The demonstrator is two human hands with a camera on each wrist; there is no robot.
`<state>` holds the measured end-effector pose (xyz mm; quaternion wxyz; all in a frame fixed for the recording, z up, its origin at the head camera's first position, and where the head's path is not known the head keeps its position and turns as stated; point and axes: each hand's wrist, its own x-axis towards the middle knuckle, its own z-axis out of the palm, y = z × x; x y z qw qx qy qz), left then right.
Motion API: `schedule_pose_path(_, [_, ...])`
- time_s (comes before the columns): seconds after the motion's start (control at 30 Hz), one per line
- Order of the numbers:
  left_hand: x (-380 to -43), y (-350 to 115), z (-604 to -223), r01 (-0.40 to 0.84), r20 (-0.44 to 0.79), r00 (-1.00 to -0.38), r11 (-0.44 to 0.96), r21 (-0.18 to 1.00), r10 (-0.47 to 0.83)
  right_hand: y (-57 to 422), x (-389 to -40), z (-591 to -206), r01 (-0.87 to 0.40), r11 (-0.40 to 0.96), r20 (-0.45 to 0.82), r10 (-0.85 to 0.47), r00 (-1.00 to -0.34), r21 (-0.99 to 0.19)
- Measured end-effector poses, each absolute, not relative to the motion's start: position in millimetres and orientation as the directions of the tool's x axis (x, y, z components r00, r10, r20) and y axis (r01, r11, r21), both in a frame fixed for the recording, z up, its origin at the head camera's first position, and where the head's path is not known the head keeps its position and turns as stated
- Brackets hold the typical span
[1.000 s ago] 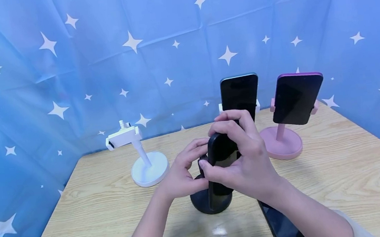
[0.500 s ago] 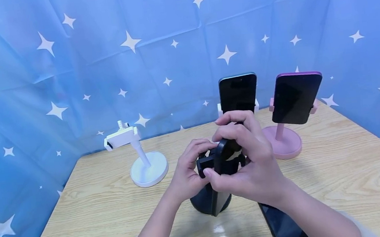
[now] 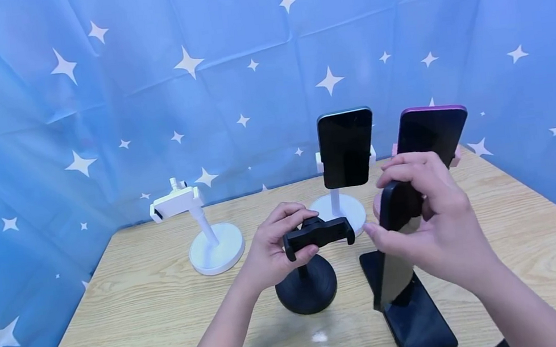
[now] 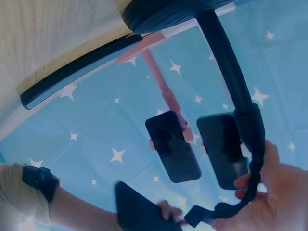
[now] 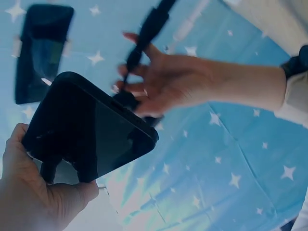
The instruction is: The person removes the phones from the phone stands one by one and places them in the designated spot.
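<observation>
My left hand (image 3: 275, 248) holds the clamp head (image 3: 322, 232) of a black phone stand, whose round base (image 3: 312, 290) rests on the table. Nothing sits in that clamp. A black phone (image 3: 390, 275) is in my right hand (image 3: 438, 224), pinched between thumb and fingers near its upper end, apart from the stand and to its right. The right wrist view shows the same held phone (image 5: 96, 130) close up, with my left hand (image 5: 168, 79) on the stand behind it. Below the held phone, another black phone (image 3: 421, 326) lies flat on the table.
Behind, a white stand (image 3: 348, 204) carries a phone (image 3: 347, 151) upright. At its right a pink stand, mostly hidden by my right hand, bears a purple-edged phone (image 3: 433, 130). A second white stand (image 3: 217, 252) with a phone-less clamp stands at left. A starry blue curtain (image 3: 227, 87) borders the table.
The black phone has moved away from the black stand's clamp to the right, in my right hand. My left hand stays on the stand, whose clamp now shows without a phone.
</observation>
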<state>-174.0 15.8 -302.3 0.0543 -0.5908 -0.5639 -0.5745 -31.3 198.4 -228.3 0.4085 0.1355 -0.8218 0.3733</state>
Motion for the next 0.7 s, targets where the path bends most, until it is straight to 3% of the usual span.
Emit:
schedule_pose_path(0.2, [-178.6,15.5,-301.1,0.704,0.736,-0.285,-0.387,0.595,0.614,222.3,-26.6,-250.1,-0.339,0.767,0.666,0.150,-0.730,-0.544])
schedule_pose_path(0.4, [-185.7,14.8,-295.5,0.684,0.731,-0.283,-0.404,0.608,0.621,250.0,-31.5,-276.2,-0.155,0.826,0.458,0.135,-0.879,-0.542])
schedule_pose_path(0.53, [-194.4,15.9,-290.2,0.675,0.716,-0.330,-0.377,0.634,0.615,268.9,-38.5,-294.3,-0.051,0.857,0.321,0.136,-0.937,-0.512])
schedule_pose_path(0.7, [-207.9,15.8,-281.0,0.681,0.676,-0.424,-0.281,0.677,0.603,284.6,-44.4,-315.7,0.018,0.879,0.231,0.145,-0.962,-0.476])
